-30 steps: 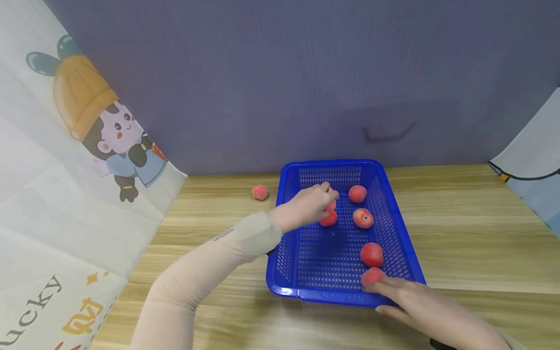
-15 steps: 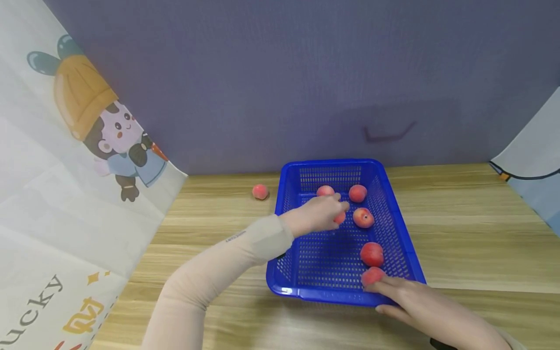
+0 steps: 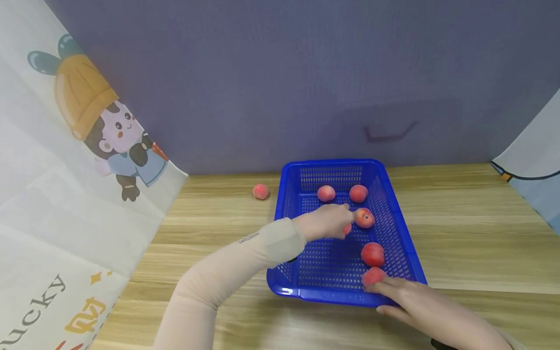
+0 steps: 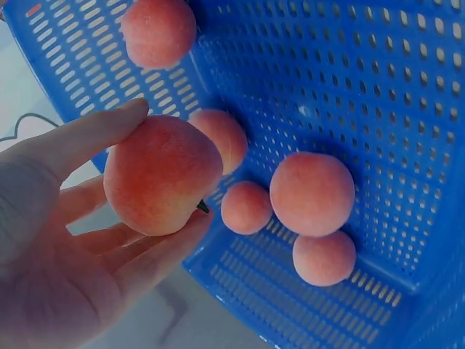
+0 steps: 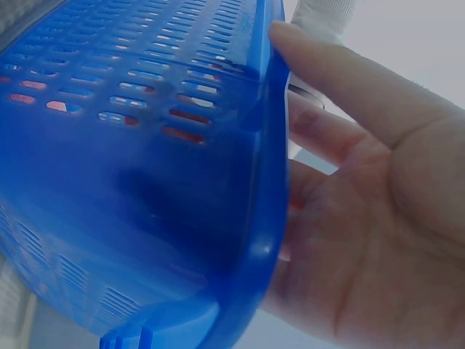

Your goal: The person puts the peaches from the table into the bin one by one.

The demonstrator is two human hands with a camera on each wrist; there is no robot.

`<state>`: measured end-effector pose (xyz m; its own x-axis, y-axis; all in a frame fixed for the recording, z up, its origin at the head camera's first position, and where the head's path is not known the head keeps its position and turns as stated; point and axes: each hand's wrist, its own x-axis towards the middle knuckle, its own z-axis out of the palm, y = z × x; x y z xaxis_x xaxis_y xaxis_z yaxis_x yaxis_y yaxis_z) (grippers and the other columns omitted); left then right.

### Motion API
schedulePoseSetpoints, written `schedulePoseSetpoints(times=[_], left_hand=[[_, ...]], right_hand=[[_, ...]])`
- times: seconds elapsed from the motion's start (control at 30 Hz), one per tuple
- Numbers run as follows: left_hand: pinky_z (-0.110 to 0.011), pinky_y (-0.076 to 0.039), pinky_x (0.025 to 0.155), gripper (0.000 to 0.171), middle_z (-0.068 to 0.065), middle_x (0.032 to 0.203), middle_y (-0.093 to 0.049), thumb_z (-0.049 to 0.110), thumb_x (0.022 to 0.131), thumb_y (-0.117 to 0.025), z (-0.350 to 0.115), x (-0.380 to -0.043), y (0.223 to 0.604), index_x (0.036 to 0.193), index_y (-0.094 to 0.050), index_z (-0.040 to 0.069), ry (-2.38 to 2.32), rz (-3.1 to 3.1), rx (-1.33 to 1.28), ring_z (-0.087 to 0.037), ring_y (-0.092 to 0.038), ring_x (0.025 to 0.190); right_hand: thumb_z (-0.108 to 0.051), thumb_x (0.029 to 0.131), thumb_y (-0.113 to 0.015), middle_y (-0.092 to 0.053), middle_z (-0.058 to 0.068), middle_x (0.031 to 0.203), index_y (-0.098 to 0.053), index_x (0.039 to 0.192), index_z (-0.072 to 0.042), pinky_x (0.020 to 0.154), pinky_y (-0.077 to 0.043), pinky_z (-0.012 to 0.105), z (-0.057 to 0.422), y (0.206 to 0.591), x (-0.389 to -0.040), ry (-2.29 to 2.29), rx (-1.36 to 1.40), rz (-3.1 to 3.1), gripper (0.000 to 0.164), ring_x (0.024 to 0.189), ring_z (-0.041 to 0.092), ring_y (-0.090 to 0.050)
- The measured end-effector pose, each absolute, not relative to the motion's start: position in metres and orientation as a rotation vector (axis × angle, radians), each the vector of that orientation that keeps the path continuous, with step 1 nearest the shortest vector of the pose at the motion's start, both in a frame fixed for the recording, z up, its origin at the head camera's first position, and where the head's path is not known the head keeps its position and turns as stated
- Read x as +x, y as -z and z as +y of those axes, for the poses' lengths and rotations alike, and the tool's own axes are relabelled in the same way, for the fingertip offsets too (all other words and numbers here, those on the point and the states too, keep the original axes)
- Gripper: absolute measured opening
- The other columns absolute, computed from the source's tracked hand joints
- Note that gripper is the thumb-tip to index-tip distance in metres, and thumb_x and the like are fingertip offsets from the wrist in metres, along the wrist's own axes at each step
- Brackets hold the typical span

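Observation:
My left hand (image 3: pixel 329 221) grips a peach (image 4: pixel 161 174) between thumb and fingers over the inside of a blue plastic basket (image 3: pixel 404 233). A short dark stem shows on the held peach in the left wrist view. My right hand (image 3: pixel 409 299) holds the basket's near right corner, thumb outside the rim and fingers reaching inside. A peach (image 3: pixel 373 275) lies by its fingertips, with a redder peach (image 3: pixel 373 254) just beyond. Near the left hand sits a yellowish-red peach (image 3: pixel 364 218). Two peaches, a left one (image 3: pixel 325 193) and a right one (image 3: pixel 358 193), lie toward the far wall.
One more peach (image 3: pixel 260 191) lies on the wooden table (image 3: pixel 472 233), left of the basket. A grey-blue panel (image 3: pixel 280 87) rises behind the table. A black cable (image 3: pixel 529 178) runs at the far right, and a printed white sheet (image 3: pixel 52 194) hangs at left.
My left hand has moved right and nearer with its peach, uncovering the far left peach. My right hand and the basket have stayed in place.

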<state>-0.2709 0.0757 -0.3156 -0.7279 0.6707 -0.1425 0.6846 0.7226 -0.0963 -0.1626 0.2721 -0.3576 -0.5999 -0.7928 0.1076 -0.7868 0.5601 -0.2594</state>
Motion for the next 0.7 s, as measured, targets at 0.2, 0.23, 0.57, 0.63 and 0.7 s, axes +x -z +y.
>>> schedulePoseSetpoints(times=[0.2,0.23,0.57,0.63,0.7], left_hand=[[-0.023,-0.046,0.061,0.018,0.005,0.083,-0.055,0.02,0.073,-0.069,0.083,-0.269,0.321,0.089,-0.06,0.018,0.226,2.798,1.021,-0.009,-0.054,0.077],[-0.023,-0.046,0.061,0.018,0.005,0.083,-0.055,0.02,0.073,-0.069,0.084,-0.269,0.322,0.089,-0.06,0.018,0.238,2.792,1.014,-0.009,-0.054,0.078],[-0.02,-0.042,0.06,0.013,0.008,0.073,-0.055,0.016,0.074,-0.069,0.087,-0.272,0.331,0.084,-0.061,0.017,0.229,2.734,0.993,-0.007,-0.052,0.067],[-0.02,-0.043,0.06,0.014,0.008,0.073,-0.056,0.016,0.073,-0.069,0.087,-0.274,0.334,0.084,-0.06,0.018,0.235,2.733,0.974,-0.007,-0.052,0.068],[-0.021,-0.044,0.06,0.016,0.008,0.074,-0.057,0.017,0.073,-0.069,0.087,-0.275,0.336,0.085,-0.06,0.018,0.258,2.731,0.966,-0.007,-0.053,0.07]], right_hand=[[-0.037,0.086,-0.051,-0.062,0.002,0.103,-0.058,0.111,-0.017,0.07,-0.049,0.039,0.272,0.357,-0.162,0.437,-1.347,2.734,0.032,0.092,0.019,-0.059],[-0.037,0.086,-0.051,-0.062,0.003,0.104,-0.058,0.111,-0.017,0.07,-0.049,0.039,0.272,0.356,-0.162,0.437,-1.338,2.728,0.033,0.092,0.02,-0.059],[-0.036,0.086,-0.052,-0.062,0.003,0.103,-0.058,0.11,-0.017,0.07,-0.05,0.038,0.272,0.357,-0.162,0.437,-1.357,2.74,0.032,0.092,0.019,-0.059],[-0.037,0.086,-0.052,-0.062,0.004,0.104,-0.058,0.11,-0.017,0.07,-0.05,0.039,0.272,0.357,-0.163,0.437,-1.356,2.737,0.032,0.092,0.02,-0.059],[-0.037,0.086,-0.051,-0.062,0.004,0.104,-0.058,0.111,-0.017,0.071,-0.049,0.039,0.272,0.357,-0.162,0.438,-1.343,2.728,0.032,0.093,0.02,-0.059]])
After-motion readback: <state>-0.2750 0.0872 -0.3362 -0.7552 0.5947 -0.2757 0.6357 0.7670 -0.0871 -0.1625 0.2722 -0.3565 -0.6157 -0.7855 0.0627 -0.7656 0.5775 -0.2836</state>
